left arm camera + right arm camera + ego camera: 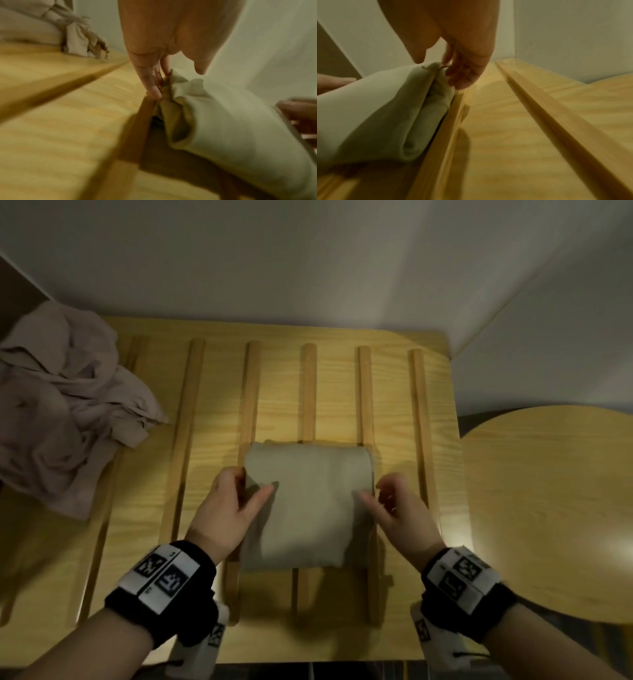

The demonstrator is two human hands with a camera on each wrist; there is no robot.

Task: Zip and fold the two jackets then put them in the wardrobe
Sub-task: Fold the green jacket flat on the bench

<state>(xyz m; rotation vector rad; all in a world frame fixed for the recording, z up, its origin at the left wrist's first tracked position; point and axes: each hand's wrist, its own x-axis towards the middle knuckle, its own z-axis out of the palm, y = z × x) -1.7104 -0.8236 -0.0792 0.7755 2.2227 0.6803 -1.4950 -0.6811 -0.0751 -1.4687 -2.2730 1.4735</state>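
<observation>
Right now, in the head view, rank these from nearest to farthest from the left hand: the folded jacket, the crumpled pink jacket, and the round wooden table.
1. The folded jacket: touching the left hand, at centre.
2. The crumpled pink jacket: on the far left of the shelf.
3. The round wooden table: far right, beyond the right hand.

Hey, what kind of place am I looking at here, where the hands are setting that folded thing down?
Most likely the inside of a wardrobe: a pale wooden shelf with raised slats, plain white walls close around it, a folded jacket lying on the slats and a crumpled pinkish garment beside it.
</observation>
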